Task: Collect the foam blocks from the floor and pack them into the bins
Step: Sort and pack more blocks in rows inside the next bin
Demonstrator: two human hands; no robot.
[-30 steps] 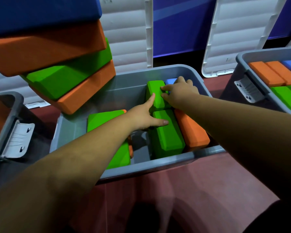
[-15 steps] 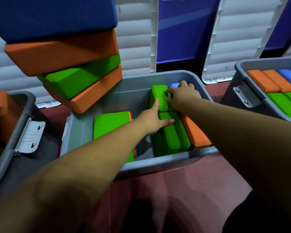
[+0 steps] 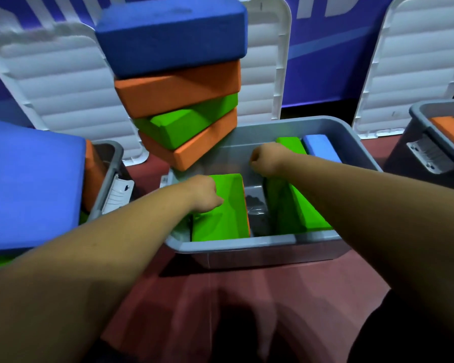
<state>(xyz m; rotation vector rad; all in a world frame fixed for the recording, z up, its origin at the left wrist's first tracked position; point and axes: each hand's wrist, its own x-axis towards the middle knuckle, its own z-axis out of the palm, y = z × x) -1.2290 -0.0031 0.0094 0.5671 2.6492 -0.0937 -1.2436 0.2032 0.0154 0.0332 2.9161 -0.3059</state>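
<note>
Packing step: inside the grey plastic bin [image 3: 247,243] at frame centre, the left hand [image 3: 202,192] has its grip on the lower-left green foam block [image 3: 226,213]. The right hand [image 3: 266,158] is clenched and seems empty. Next, probably, lay the block flat.

Reddish floor [image 3: 247,297] bears left bin [image 3: 110,163], middle bin [image 3: 247,246], right bin [image 3: 419,111], all grey; white lids [image 3: 63,82] seemingly stand behind.

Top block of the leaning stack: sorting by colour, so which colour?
Blue top block, clearest in the head view.

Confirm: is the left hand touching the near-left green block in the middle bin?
Touching. Head view: the left hand lies on the top face of the green block, at its left edge, no gap showing.
</note>
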